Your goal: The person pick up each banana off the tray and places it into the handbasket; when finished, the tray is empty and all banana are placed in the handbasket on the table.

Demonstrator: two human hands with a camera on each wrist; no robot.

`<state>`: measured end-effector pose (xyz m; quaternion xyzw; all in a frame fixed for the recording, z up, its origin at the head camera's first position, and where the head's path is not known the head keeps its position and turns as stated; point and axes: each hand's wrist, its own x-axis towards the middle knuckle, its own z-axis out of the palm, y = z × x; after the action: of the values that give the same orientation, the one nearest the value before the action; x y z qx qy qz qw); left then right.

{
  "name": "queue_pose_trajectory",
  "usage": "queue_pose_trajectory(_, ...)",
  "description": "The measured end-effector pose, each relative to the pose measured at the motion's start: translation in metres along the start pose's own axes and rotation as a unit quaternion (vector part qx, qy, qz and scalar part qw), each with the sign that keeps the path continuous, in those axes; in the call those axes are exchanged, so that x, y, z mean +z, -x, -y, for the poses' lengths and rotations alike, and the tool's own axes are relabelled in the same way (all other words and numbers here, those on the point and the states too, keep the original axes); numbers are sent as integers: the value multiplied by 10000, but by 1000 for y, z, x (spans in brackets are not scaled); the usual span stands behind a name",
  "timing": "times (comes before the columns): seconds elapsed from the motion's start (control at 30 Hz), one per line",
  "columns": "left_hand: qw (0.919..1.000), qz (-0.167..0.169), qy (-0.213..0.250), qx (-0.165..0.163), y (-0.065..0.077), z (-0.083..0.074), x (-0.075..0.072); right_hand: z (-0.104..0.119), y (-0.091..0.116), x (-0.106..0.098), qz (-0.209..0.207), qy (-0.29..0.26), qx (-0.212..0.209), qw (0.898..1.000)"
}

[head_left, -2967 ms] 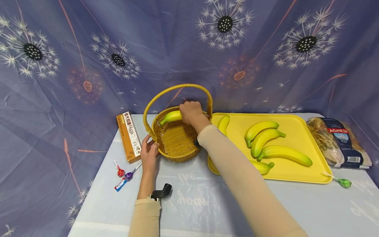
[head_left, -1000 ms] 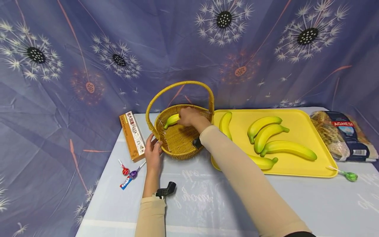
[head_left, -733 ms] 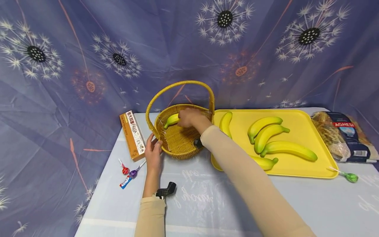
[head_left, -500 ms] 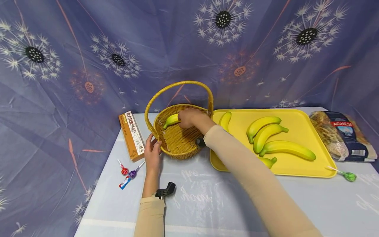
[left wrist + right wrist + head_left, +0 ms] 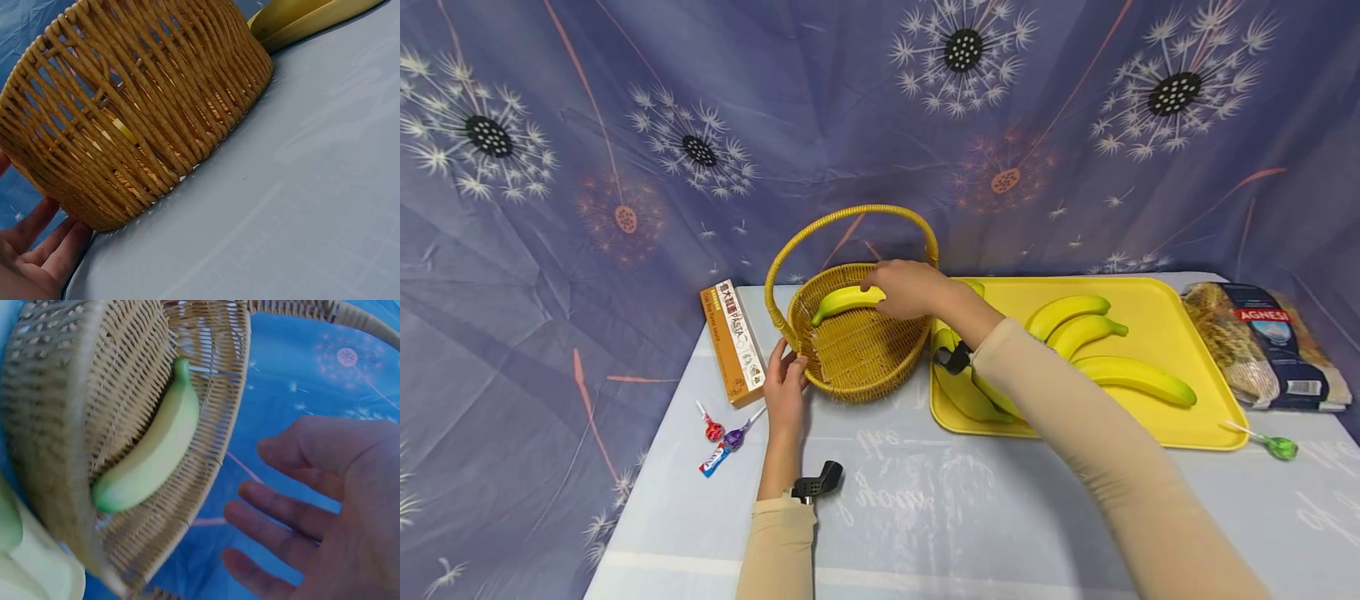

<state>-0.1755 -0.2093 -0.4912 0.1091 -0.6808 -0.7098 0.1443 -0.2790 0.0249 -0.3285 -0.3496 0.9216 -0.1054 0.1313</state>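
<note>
Just left of the frame's centre we see a wicker basket [image 5: 868, 362] with a single banana [image 5: 847, 301] inside, lying lengthwise against the back wall, its greenish stem at the left. The basket is oval, woven from thin golden-brown strands, and a tall wrapped handle [image 5: 859, 212] arches over it. Our left hand [image 5: 784, 390] is curled round the basket's left end, thumb on the near side; the left wrist view shows fingertips against the coarse, gappy weave. Our right hand [image 5: 913, 290] hovers over the basket's right rim, and in the right wrist view its fingers are apart, clear of the banana and holding nothing.

Right of centre we have a smooth yellow tray [image 5: 1153, 323] with rounded corners and a raised rim. Three curved bananas [image 5: 1138, 380] show in its middle; more lie at its left, partly covered by our forearm.

In the left half stands a slim cardboard pasta box [image 5: 732, 343], with red and purple lollipops [image 5: 713, 430] below it. At the far right we see a see-through pasta bag [image 5: 1270, 346] and a green lollipop [image 5: 1282, 448].
</note>
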Motion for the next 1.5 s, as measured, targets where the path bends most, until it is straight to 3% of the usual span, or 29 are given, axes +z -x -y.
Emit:
queue_pose_trajectory(0.4,10000,36,42,-63,-1,0,-1,-24,43,-6,-531,-104,-630,9966)
queue_pose_trajectory(0.57,9999,-14,96,-89,0,0,-1,-36,63,-9,-982,-498,-843,9903)
queue_pose_trajectory(0.73,9999,13,165,19,-1,-1,0,-53,84,-11,-1338,-828,-737,9848)
queue_pose_trajectory(0.9,9998,59,203,-31,-1,0,-1,-75,99,-6,-1382,-856,-542,9852)
queue_pose_trajectory(1.07,9999,10,140,-63,1,-1,-2,-97,100,8,-1184,-423,-41,9921)
queue_pose_trajectory(1.27,9995,243,88,-170,12,-25,2,-118,92,25,-805,158,577,9950)
queue_pose_trajectory(1.5,9995,284,142,-94,13,-30,2,-131,80,46,-753,423,421,9954)
